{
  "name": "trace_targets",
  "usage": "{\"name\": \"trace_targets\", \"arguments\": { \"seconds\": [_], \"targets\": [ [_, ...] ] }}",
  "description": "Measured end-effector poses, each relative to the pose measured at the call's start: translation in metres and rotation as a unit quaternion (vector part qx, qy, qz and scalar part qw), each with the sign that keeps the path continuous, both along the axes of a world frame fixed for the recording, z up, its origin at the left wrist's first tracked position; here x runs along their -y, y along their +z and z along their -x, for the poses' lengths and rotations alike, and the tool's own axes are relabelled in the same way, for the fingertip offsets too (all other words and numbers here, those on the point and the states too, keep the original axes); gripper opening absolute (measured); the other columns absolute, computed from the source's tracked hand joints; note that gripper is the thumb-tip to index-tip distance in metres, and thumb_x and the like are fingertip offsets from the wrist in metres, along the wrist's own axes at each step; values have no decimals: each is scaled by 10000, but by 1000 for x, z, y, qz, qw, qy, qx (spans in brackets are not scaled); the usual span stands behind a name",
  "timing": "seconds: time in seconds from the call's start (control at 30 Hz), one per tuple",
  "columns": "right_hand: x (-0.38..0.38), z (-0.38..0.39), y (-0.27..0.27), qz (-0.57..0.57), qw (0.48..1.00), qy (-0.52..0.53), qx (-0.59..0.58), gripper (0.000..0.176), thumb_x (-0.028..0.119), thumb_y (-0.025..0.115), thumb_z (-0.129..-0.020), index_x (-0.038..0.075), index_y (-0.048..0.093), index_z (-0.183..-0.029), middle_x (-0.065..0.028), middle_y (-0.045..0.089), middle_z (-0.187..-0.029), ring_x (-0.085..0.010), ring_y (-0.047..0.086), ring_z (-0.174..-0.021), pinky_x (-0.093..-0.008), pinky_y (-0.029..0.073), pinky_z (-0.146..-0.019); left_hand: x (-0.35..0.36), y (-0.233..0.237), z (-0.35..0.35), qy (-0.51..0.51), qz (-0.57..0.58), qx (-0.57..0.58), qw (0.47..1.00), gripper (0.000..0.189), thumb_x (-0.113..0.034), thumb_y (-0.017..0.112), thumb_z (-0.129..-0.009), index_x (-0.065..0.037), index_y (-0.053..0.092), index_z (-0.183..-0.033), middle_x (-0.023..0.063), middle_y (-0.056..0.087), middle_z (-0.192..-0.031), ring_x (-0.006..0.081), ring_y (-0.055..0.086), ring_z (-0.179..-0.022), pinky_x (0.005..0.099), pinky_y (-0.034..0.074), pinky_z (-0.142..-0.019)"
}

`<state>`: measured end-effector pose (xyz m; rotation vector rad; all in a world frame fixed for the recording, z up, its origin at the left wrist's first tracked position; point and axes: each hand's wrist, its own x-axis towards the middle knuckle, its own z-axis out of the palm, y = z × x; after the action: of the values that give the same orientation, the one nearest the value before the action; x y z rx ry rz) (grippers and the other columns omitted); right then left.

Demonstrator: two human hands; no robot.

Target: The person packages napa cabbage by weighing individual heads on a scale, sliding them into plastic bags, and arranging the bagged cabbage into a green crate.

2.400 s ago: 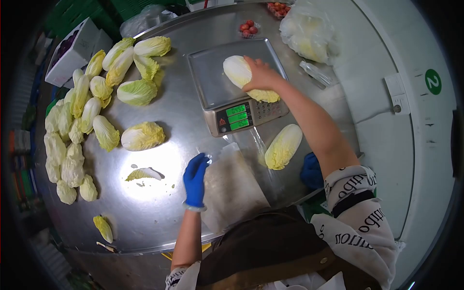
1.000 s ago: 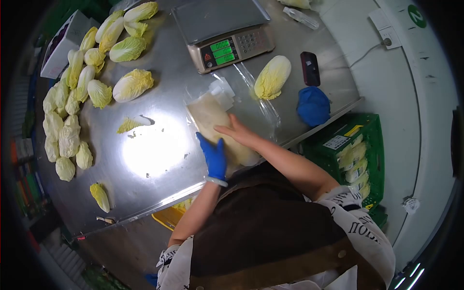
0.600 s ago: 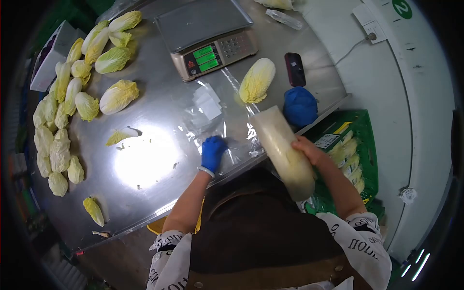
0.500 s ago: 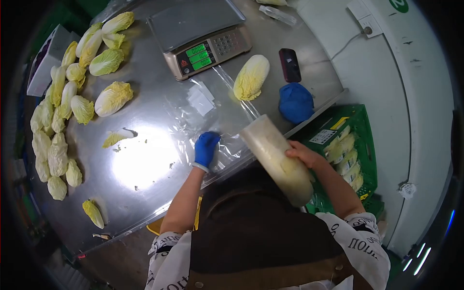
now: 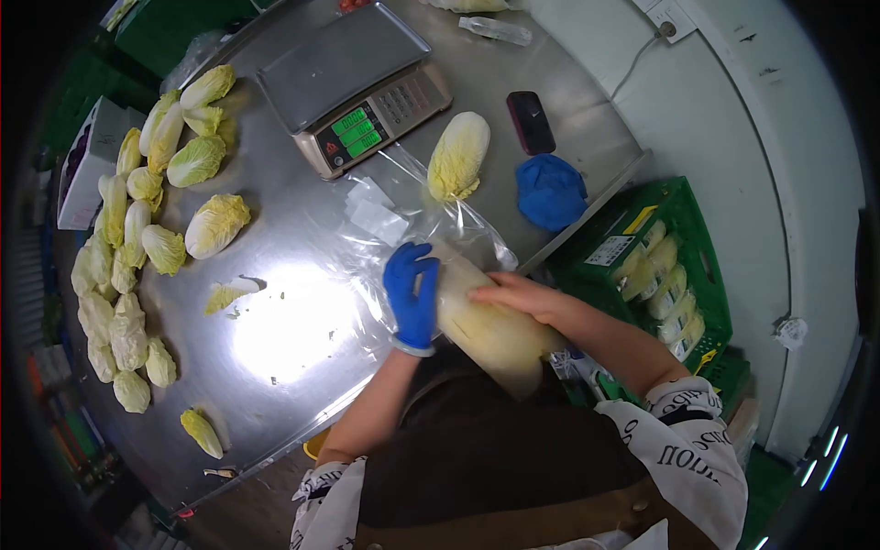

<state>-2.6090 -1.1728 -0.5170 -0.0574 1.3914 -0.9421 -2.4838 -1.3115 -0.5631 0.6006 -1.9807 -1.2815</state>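
Note:
A big roll of pale plastic film (image 5: 500, 344) lies slantwise at the table's front edge, against the dark apron. My right hand (image 5: 522, 298), bare, rests closed on its right side. In a blue glove, my left hand (image 5: 411, 293) is beside the roll's left side, its fingers apart. Under and beyond the left hand, clear plastic bags (image 5: 353, 261) are spread on the table, with small white labels (image 5: 376, 213) on them. A whole napa cabbage (image 5: 458, 156) lies past the roll.
On the steel table (image 5: 266, 394) stand a scale (image 5: 376, 119), many cabbages at the left (image 5: 128, 330), a phone (image 5: 531, 123) and a blue bundle (image 5: 551, 192). A green crate (image 5: 710, 266) holds wrapped cabbages at the right. A small knife (image 5: 220, 473) lies front left.
The roll has moved left in my right hand, over the table edge. My left hand has risen from the bags, and its fingers have spread beside the roll. The view has shifted slightly.

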Motion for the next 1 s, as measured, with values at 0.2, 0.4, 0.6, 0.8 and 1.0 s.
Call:
{"name": "trace_targets", "arguments": {
  "seconds": [0.2,0.4,0.6,0.8,1.0],
  "targets": [
    [16,-16,-26,104,982,-110,-111,513,277,662,-844,-7,504,-1240,-96,609,-1078,-161,584,-965,-294,471,-832,21,61,-16,-132,111,-5,985,213,-57,639,-753,-19,643,-963,128,607,-1123,286,576,-1054,421,380,-974],
    [51,-38,8,112,987,-78,-88,620,285,686,-824,-19,430,-1300,-122,575,-1130,-177,565,-1000,-300,467,-838,16,53,-63,-52,-723,0,689,479,-254,533,-942,-35,388,-1342,111,537,-1231,213,527,-1131,358,441,-950],
    [67,-67,-10,135,959,74,-237,705,374,643,-842,-31,364,-1346,-191,454,-1297,-263,452,-1183,-355,380,-977,-10,107,-120,-76,-782,-3,618,529,-427,403,-976,-77,370,-1371,102,487,-1315,227,492,-1186,376,390,-1021],
    [48,-95,69,230,851,288,-374,682,421,563,-887,-47,362,-1340,-249,342,-1401,-385,292,-1330,-415,245,-1095,9,94,-165,-67,-654,141,740,494,-426,381,-980,-49,443,-1293,125,550,-1205,242,562,-1062,380,469,-907],
    [82,-115,126,374,640,291,-605,521,236,712,-746,-5,523,-1167,-177,512,-1218,-321,450,-1178,-400,395,-980,26,33,-195,-82,-745,18,662,430,-363,419,-970,15,549,-1129,139,639,-968,255,626,-864,369,522,-770]
  ]
}}
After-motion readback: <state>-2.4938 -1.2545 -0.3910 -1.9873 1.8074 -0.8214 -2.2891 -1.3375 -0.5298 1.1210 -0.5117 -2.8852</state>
